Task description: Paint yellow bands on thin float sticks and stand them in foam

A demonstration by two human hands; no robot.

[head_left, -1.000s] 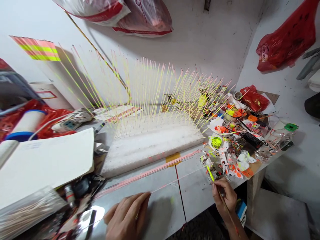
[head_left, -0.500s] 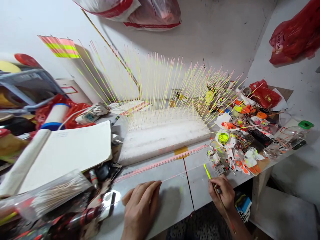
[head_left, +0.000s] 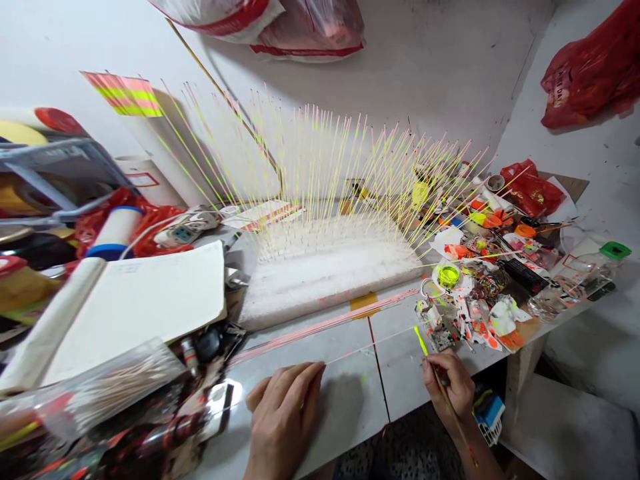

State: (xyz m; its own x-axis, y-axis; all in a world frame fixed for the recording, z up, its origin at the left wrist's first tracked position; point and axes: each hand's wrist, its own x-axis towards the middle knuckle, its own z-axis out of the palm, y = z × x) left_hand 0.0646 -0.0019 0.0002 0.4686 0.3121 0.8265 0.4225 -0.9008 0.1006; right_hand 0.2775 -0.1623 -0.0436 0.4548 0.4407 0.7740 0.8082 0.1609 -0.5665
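Here on the white bench (head_left: 400, 380), the right hand (head_left: 449, 387) grips a paintbrush (head_left: 421, 341), the left hand (head_left: 285, 420) pinching a thin rod (head_left: 370, 345).

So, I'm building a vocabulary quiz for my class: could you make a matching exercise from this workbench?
Things:
1. Left hand
2. Right hand
3. White foam block
4. Plastic bottle

Descriptions:
A. Bristling with thin sticks
B. Holding a thin brush with a neon-yellow tip
C. Topped with a green cap
D. Touching the end of a thin pink stick

Pairs: 1-D, 2-B, 3-A, 4-C
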